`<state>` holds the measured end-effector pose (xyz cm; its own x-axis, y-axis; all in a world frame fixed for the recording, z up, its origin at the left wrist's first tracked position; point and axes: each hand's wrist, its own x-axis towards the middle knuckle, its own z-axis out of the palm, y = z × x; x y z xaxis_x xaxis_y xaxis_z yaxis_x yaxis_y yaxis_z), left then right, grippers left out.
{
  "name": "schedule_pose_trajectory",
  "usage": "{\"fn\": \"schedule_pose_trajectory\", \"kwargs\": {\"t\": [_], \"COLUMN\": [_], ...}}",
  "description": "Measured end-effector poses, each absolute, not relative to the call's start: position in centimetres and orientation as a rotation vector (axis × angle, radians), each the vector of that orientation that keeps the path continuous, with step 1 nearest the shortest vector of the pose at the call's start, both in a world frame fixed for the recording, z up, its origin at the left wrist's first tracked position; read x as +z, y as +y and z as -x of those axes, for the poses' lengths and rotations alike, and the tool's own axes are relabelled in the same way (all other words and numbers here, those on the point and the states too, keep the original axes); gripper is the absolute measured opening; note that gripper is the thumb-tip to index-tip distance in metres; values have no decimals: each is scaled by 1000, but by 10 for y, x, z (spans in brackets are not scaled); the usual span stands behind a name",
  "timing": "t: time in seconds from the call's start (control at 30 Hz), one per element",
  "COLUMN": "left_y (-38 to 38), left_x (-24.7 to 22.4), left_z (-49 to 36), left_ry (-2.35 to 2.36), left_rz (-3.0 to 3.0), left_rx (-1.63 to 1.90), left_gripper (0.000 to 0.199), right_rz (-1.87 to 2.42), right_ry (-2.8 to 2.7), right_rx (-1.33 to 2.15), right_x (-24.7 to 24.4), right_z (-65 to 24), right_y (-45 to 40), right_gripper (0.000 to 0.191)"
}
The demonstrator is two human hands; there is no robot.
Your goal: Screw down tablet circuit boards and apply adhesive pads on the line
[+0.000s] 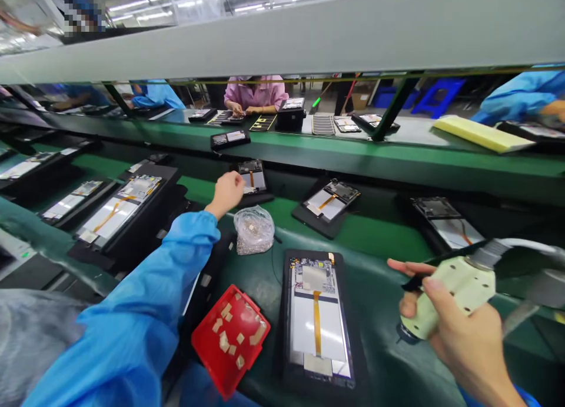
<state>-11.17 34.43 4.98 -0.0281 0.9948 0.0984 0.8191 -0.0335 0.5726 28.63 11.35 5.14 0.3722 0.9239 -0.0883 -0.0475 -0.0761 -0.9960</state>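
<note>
My left hand point(226, 194) reaches out over the green belt, fingers curled together beside an opened tablet point(252, 180). Whatever lies between those fingertips, if anything, is hidden. In my right hand point(470, 336) is a pale green electric screwdriver point(474, 283), its dark tip pointing down and a cable at its top end. Between my hands another opened tablet point(316, 319) lies on a black pad, its circuit board, silvery battery and orange ribbon cable exposed. A clear plastic bag of small metal parts point(255, 230) sits just below my left hand.
A red tray point(207, 330) with small beige pieces stands left of the near tablet. More opened tablets point(331, 201) lie along the belt point(282, 210). A grey beam point(282, 36) crosses above. Beyond it, a person in pink point(256, 92) works at the far bench.
</note>
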Motion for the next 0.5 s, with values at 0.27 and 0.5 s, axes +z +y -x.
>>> {"fn": "schedule_pose_trajectory", "kwargs": {"t": [0.27,0.5], "left_y": [271,279], "left_x": [-12,-10], "left_z": [77,87], "left_ry": [1698,1754], "left_rz": [-2252,-2271], "left_rx": [6,11], "left_gripper": [8,25], "right_rz": [1199,1443], "right_ry": [-924,-950], "right_rx": [926,1058], "right_x": [65,56], "right_z": [-261,-282], "right_y": [113,105], "right_gripper": [23,40]}}
